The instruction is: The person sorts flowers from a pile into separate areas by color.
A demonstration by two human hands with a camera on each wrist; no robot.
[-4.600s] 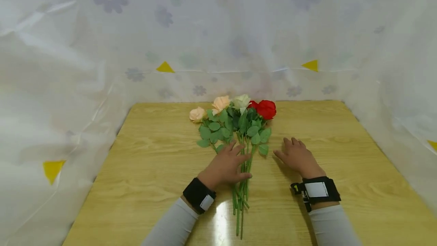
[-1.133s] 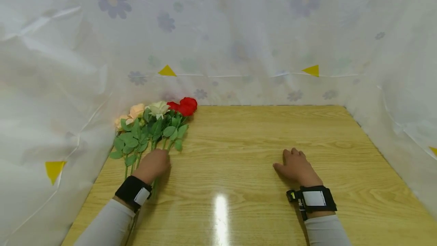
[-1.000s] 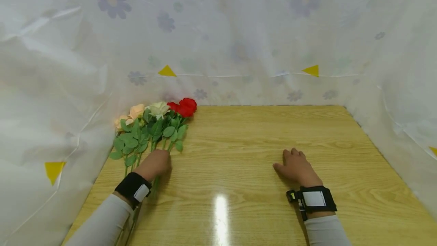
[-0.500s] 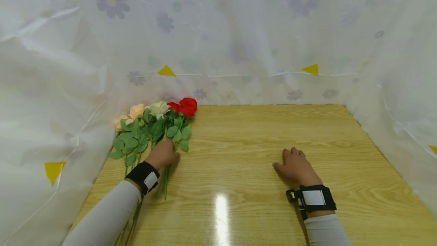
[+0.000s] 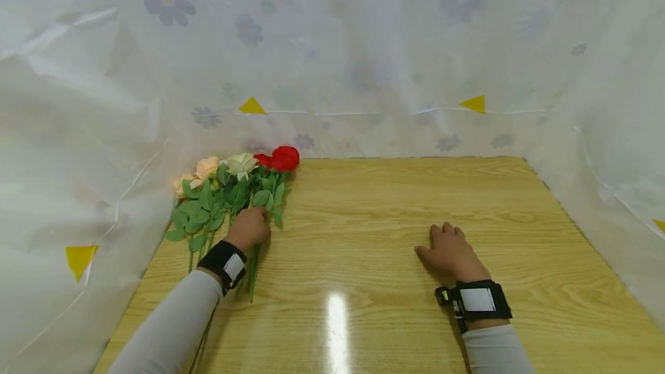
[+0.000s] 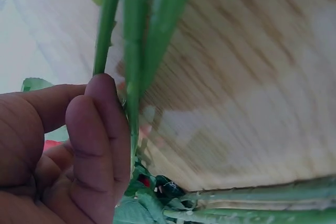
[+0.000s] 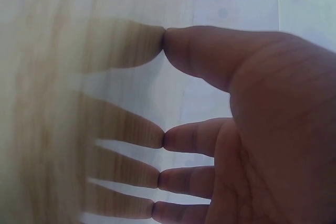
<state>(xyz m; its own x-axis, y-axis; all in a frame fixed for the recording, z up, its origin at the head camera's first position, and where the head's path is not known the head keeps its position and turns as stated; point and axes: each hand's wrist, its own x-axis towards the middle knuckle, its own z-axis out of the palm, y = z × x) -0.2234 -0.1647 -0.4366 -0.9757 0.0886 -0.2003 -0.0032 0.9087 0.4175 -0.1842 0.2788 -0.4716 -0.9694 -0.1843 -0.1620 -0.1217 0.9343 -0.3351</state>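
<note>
Artificial-looking roses lie at the table's left side in the head view: peach roses, a cream rose and red roses, with green leaves. My left hand is over the stems below the red blooms. Seen from the left wrist, its thumb and finger pinch one green stem, and other stems run right beside the fingers. Which bloom the pinched stem belongs to is hidden. Far to the right, my right hand rests with its fingertips on the tabletop, holding nothing.
The wooden table has a bright glare spot near its front. Pale flower-printed sheeting hangs behind it and along both sides. Small yellow triangles mark the sheeting. Each wrist wears a black strap.
Since the oldest frame, the roses have gone from mid-table to the left side, and my left hand with them. Lately it shifted slightly, and leaves under the red blooms moved. My right hand stays put.
</note>
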